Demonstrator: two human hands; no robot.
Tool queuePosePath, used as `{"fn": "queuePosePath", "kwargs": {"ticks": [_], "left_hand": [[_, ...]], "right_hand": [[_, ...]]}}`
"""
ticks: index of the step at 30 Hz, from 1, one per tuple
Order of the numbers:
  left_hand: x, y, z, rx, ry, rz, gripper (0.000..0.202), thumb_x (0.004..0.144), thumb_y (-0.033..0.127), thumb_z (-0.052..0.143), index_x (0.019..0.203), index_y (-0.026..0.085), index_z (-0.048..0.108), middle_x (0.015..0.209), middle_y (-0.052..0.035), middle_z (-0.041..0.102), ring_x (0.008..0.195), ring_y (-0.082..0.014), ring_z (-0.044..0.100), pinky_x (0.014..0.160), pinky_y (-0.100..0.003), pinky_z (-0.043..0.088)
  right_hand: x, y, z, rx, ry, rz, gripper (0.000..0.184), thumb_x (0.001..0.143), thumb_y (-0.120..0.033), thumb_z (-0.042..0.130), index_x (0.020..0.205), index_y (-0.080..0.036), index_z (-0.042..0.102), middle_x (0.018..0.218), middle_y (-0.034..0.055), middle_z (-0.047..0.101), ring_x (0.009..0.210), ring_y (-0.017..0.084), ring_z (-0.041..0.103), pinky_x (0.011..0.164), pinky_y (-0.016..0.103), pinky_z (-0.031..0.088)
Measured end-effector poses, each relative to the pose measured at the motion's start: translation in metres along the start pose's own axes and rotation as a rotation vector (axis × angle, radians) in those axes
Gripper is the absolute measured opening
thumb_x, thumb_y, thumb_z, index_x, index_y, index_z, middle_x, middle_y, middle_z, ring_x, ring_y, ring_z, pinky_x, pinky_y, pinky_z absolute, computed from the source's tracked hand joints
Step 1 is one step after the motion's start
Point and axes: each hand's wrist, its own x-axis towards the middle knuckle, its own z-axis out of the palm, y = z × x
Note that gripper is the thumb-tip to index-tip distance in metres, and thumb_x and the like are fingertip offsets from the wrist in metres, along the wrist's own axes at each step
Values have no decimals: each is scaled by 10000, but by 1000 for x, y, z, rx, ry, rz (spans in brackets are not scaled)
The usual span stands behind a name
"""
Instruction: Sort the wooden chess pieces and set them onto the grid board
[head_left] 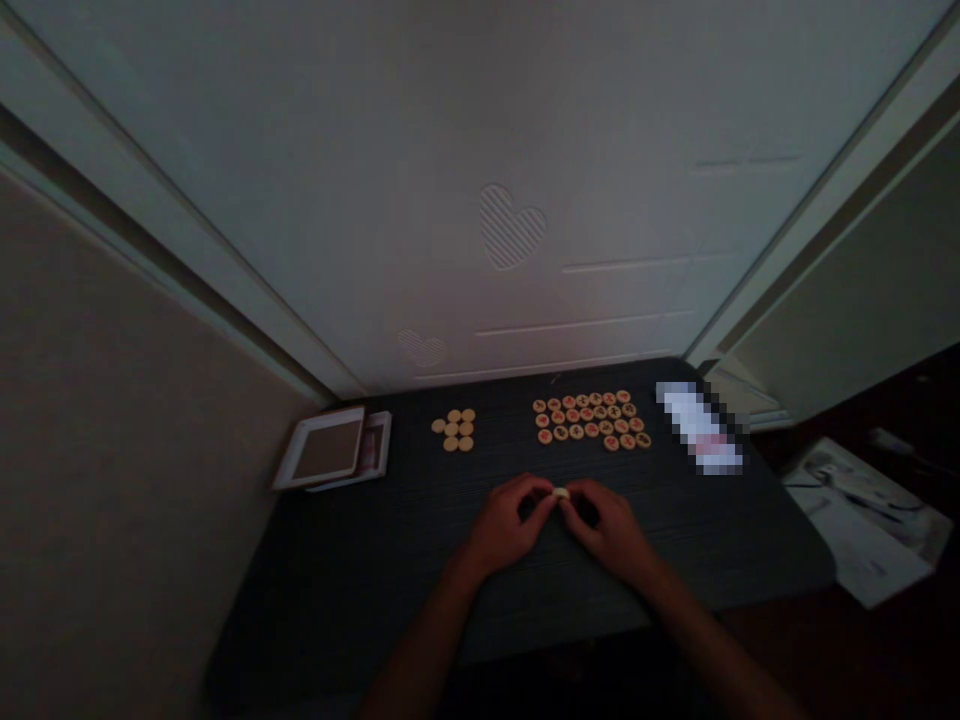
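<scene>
Two hands of ours, the left hand (504, 525) and the right hand (613, 528), meet over the dark table (345, 580), both pinching one small disc (561, 493) between thumbs and fingers. Beyond it we see rows of marked discs (572, 415), with a cluster of plain-faced discs (451, 430) farther left, near two stacked shallow trays (330, 447).
</scene>
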Motion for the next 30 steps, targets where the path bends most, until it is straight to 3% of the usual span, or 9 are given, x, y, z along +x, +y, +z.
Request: {"fn": "queuePosePath", "kwargs": {"ticks": [9,17,30], "left_hand": [[1,3,-2,-7,4,-13,183,975,354,566,1013,218,683,936,-31,722,856,-169,672,812,-281,523],[2,4,-2,-14,-11,-9,167,970,336,571,991,210,679,920,-29,726,836,-163,678,804,-278,524],[0,-2,1,34,-28,-13,178,955,366,598,906,208,665,859,-5,699,800,-146,651,765,-260,501]], "right_hand": [[-1,-4,-2,68,8,6,175,924,-255,600,1096,-247,632,911,24,703,777,171,671,738,294,568],[-2,-1,2,34,48,-154,257,930,-186,583,1176,-258,608,1160,91,640,964,198,663,871,357,572],[-3,2,1,-14,-24,-166,173,945,-208,615,1108,-259,639,943,32,700,862,190,674,789,331,564]]}}
